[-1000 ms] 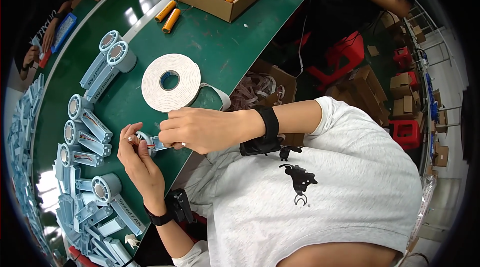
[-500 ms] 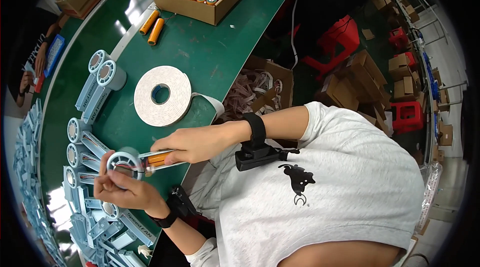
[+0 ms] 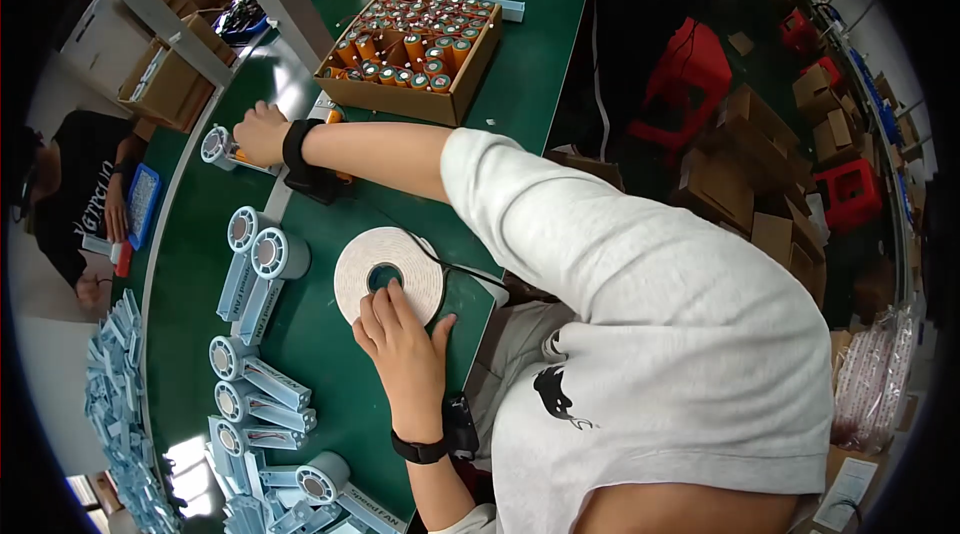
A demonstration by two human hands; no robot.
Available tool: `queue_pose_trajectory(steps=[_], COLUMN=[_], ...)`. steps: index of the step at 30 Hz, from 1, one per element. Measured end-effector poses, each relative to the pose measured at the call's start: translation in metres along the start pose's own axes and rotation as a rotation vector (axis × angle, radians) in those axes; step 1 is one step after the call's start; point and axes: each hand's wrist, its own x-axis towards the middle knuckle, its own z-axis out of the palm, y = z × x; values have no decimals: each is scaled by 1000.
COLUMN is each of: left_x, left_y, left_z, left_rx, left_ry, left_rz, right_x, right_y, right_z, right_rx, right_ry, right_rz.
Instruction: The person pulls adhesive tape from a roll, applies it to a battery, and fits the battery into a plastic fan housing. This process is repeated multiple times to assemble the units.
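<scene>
At the far left of the green table, my right hand (image 3: 262, 137) is closed over the light blue body of a handheld fan. Its round fan head (image 3: 217, 147) sticks out beyond my fingers, and a bit of orange shows beside them. Most of the body is hidden under the hand. My left hand (image 3: 398, 339) lies palm down on a white roll of tape (image 3: 365, 269), fingertips by its core and thumb apart near the rim. Two more fans (image 3: 280, 254) rest side by side left of the roll. Several others (image 3: 235, 402) lie nearer.
Behind my right arm stands a cardboard box (image 3: 400, 106) of orange battery cells. A heap of light blue casings (image 3: 125, 394) runs along the left. Across the table, a person (image 3: 90, 194) works by a blue tray (image 3: 145, 206). Red stools (image 3: 850, 196) and cartons are on the right.
My right hand has gone to the far left with the fan, which both hands held before. My left hand has let go of it and moved onto the tape roll. The view has shifted.
</scene>
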Motion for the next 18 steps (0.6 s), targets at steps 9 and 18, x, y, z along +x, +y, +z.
queue_pose_trajectory(steps=[9,18], left_x=[-3,-45], left_y=[-2,0], left_z=[-13,-9], left_rx=[-31,76], left_ry=[233,447], left_rz=[-88,-194], right_x=[-146,-120], right_y=[25,27], right_z=[-75,-36], right_rx=[-49,-82], right_ry=[-321,-152], right_rz=[201,421])
